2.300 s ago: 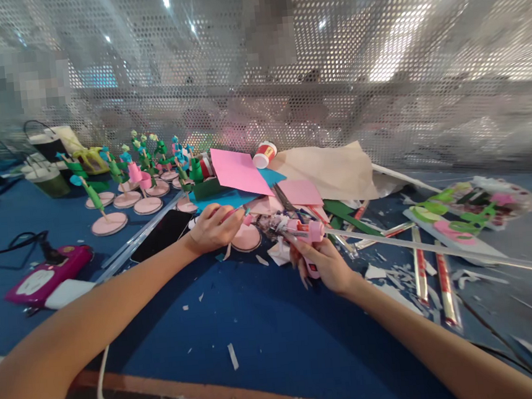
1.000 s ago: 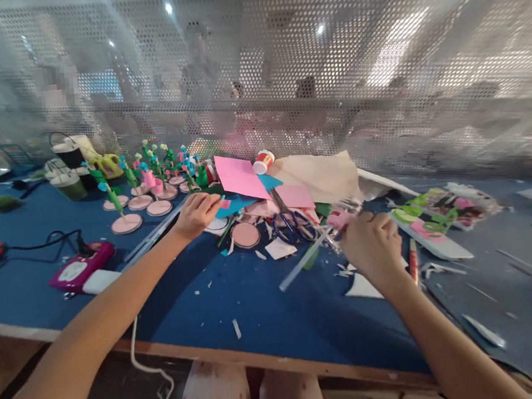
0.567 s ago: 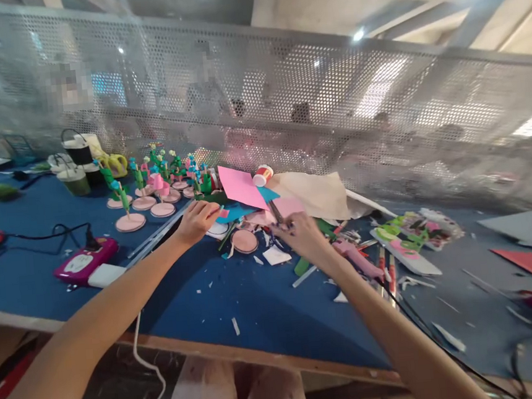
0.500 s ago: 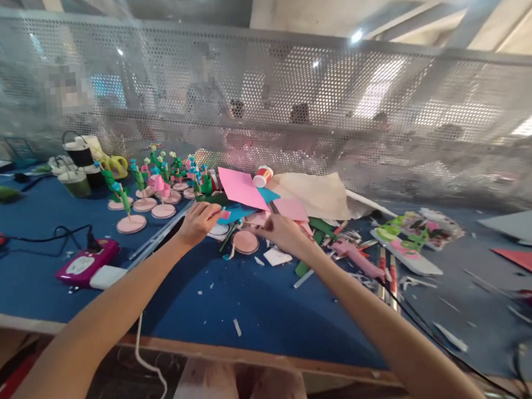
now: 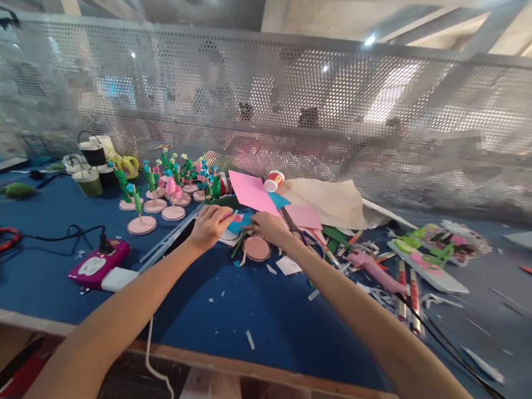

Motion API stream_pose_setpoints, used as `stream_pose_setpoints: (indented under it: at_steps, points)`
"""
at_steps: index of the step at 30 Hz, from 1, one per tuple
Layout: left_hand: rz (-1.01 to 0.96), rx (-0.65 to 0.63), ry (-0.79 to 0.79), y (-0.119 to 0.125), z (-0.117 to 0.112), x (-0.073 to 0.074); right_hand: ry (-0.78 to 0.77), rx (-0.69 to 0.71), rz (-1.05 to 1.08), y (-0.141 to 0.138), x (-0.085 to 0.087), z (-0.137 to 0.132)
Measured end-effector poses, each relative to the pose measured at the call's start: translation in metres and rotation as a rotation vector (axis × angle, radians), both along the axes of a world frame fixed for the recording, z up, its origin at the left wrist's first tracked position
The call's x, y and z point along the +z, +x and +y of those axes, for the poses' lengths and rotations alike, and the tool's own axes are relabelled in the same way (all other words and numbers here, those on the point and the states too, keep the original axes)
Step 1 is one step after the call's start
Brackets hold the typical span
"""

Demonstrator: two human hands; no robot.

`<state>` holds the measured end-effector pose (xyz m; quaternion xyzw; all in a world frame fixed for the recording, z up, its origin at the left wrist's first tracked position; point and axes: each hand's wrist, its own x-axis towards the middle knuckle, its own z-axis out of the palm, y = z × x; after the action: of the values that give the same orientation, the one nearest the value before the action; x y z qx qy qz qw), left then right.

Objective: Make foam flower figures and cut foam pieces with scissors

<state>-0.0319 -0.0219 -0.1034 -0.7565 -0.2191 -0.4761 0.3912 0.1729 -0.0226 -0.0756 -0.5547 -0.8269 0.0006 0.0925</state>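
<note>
My left hand (image 5: pixel 211 224) is closed around a small stick piece with a pink tip, just above a round pink disc (image 5: pixel 256 249) on the blue table (image 5: pixel 237 301). My right hand (image 5: pixel 268 226) reaches in beside it, fingers pinched at the same small piece. A pink glue gun (image 5: pixel 375 272) lies on the table to the right, apart from both hands. Pink paper sheets (image 5: pixel 252 192) and a pair of scissors (image 5: pixel 291 221) lie just behind my hands.
Several finished paper flowers on pink discs (image 5: pixel 154 195) stand at the back left, next to small buckets (image 5: pixel 88 178). A magenta power strip (image 5: pixel 98 265) with cables lies left. Glue sticks (image 5: pixel 409 299), scraps and brown paper (image 5: pixel 336 201) clutter the right. A perforated metal screen (image 5: pixel 286 111) closes the back.
My right hand laid the pink glue gun down on the right, then moved left to meet my left hand. The camera tilted upward.
</note>
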Motion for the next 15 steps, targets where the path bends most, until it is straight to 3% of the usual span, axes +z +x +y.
stream_pose_setpoints:
  at_steps: [5,10,12,15]
  points:
    - [-0.028,-0.015,-0.111,0.000,-0.001,-0.001,0.151,0.012,-0.040,0.016,0.000,-0.007]
    - [-0.042,0.011,-0.149,0.003,-0.004,-0.003,0.252,-0.039,0.365,0.037,-0.008,-0.023]
    - [-0.051,0.025,-0.144,0.004,-0.004,-0.004,0.174,-0.068,0.611,0.042,-0.014,-0.029]
    - [-0.072,0.025,-0.147,0.004,-0.004,-0.004,-0.081,-0.081,0.937,0.045,-0.021,-0.032]
